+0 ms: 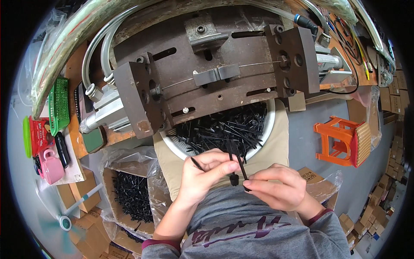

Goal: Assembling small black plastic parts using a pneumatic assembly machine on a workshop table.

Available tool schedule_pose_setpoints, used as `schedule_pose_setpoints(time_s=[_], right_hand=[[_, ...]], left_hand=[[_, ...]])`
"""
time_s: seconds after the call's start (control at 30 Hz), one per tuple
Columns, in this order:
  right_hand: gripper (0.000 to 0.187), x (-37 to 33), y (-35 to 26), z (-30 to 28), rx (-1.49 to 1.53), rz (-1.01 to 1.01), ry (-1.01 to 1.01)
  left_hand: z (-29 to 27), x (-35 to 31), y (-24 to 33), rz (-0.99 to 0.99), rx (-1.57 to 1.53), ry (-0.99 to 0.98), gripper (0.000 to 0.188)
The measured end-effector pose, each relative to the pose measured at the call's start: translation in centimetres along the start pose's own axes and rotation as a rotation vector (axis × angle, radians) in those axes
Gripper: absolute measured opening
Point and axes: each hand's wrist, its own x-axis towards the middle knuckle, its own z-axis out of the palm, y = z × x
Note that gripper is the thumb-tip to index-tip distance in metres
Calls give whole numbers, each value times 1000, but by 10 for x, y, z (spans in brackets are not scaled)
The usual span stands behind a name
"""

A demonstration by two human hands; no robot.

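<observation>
My left hand [202,175] is closed on thin black plastic rods. One rod end [196,163] sticks out behind its fingers, and a rod with a wider knobbed end [233,178] hangs at its thumb tip. Close by, my right hand [280,184] pinches the lower end of another slim black rod [241,167], which slants up beside the first. Below the brown metal fixture [215,93], a white round basin [271,125] holds a heap of similar black pieces. A grey block pair [215,75] sits on thin metal rods across the fixture.
Pneumatic cylinders [110,110] flank the fixture. At left stand a plastic-lined carton [148,190] of black pieces, a small fan [64,222], a pink mug [52,167] and a green basket [59,105]. An orange stool [338,140] stands right, beyond it stacked cartons [375,194].
</observation>
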Motion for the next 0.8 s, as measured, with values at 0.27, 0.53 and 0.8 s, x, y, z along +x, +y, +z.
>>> schedule_pose_setpoints(time_s=[0.27, 0.53, 0.8], right_hand=[[29, 38, 1, -8, -50, -14, 95], [23, 100, -3, -5, -631, -199, -25], [22, 120, -26, -10, -749, -69, -142]], left_hand=[[0, 19, 1, 524, 1039, 362, 20], [4, 0, 26, 274, 652, 94, 24], [12, -24, 31, 187, 60, -75, 29]])
